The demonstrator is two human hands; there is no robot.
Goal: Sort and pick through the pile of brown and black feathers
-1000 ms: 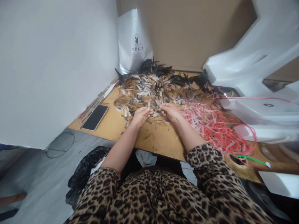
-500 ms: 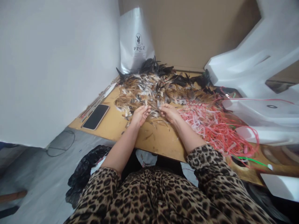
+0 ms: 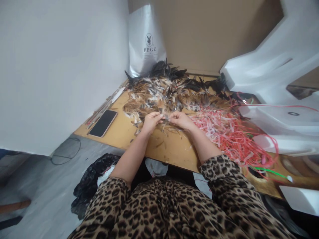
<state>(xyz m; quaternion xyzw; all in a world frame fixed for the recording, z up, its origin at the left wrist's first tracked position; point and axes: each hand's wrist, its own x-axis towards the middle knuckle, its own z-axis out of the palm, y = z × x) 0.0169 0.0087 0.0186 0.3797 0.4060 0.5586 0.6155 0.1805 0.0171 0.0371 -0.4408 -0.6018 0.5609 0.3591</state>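
Note:
Over the near edge of a feather pile, my left hand is closed in a pinch, thumb against forefinger. My right hand pinches too, its fingertips almost meeting the left ones. Between them is a small greyish feather, partly hidden by the fingers. The pile holds brown, white and black feathers, the black ones mostly at the back. Beside my right forearm lies a tangled heap of pink and white ribbons.
A phone lies on the yellow tabletop at the left. Behind the feathers stands a white bag. White machine parts fill the right side, near a green strip. A black plastic bag sits below the left edge.
My hands have come closer together, so that the fingertips nearly touch. The left hand moved a little right. The whole view has shifted slightly.

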